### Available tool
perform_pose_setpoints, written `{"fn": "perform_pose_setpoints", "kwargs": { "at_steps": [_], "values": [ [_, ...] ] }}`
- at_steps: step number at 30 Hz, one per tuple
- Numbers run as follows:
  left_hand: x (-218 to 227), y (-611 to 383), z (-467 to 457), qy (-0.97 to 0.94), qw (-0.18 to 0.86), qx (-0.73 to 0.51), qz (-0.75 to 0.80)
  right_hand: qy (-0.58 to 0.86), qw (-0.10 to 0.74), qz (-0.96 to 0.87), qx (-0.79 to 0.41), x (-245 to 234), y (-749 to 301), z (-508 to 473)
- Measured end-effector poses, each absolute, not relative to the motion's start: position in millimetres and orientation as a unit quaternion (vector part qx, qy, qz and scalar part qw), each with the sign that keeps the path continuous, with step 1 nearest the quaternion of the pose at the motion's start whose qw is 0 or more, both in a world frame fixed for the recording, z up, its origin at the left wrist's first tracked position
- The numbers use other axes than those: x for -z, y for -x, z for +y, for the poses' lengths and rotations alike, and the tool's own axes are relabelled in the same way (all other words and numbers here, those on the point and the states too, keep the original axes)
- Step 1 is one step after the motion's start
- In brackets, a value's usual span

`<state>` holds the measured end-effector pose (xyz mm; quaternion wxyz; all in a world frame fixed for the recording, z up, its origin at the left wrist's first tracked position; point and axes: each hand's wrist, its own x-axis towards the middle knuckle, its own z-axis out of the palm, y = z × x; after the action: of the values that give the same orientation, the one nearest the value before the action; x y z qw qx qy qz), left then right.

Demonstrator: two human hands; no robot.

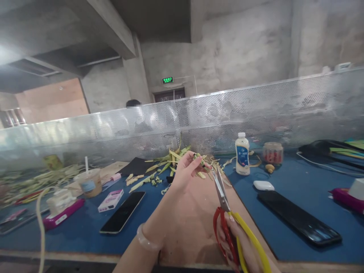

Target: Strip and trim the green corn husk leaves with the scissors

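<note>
My right hand (237, 231) is wrapped round the handles of a pair of scissors (221, 191), one handle red and the other yellow. The blades point away from me and stand slightly apart. Just left of their tips, my left hand (189, 167) is closed in a pinch on a small green piece (202, 163), mostly hidden by the fingers. Its exact kind is too small to make out. Behind and around this hand lies a loose pile of pale green and yellowish dried leaf strips (167, 161). Beneath both hands is a tan board (190, 227).
A perforated metal divider (199, 113) runs behind the blue table. Left are a phone (123, 212), a pink-white box (110, 200) and a drink cup (89, 184). Right stand a bottle (242, 155), a jar (273, 152), a white earbud case (263, 185) and a black phone (298, 218).
</note>
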<state>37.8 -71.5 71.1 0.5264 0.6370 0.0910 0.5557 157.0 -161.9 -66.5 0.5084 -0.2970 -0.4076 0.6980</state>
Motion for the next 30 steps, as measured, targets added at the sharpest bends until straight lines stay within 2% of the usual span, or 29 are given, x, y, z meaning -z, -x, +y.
{"fn": "perform_pose_setpoints", "kwargs": {
  "at_steps": [7,14,20,30],
  "values": [
    [-73.4,-35.4,-71.3,-0.63,0.523,-0.56,0.124,0.313,0.514,-0.403,-0.69,65.0,-157.3,-163.1],
    [-75.7,-35.0,-73.8,-0.615,0.562,-0.541,0.119,0.314,0.504,-0.404,-0.696,66.6,-156.7,-160.9],
    [-75.7,-36.1,-74.4,-0.61,0.56,-0.544,0.139,0.324,0.518,-0.401,-0.683,52.6,-158.1,-169.6],
    [-76.5,-36.1,-76.2,-0.603,0.539,-0.572,0.137,0.31,0.499,-0.422,-0.691,60.2,-159.2,-166.4]
  ]
}}
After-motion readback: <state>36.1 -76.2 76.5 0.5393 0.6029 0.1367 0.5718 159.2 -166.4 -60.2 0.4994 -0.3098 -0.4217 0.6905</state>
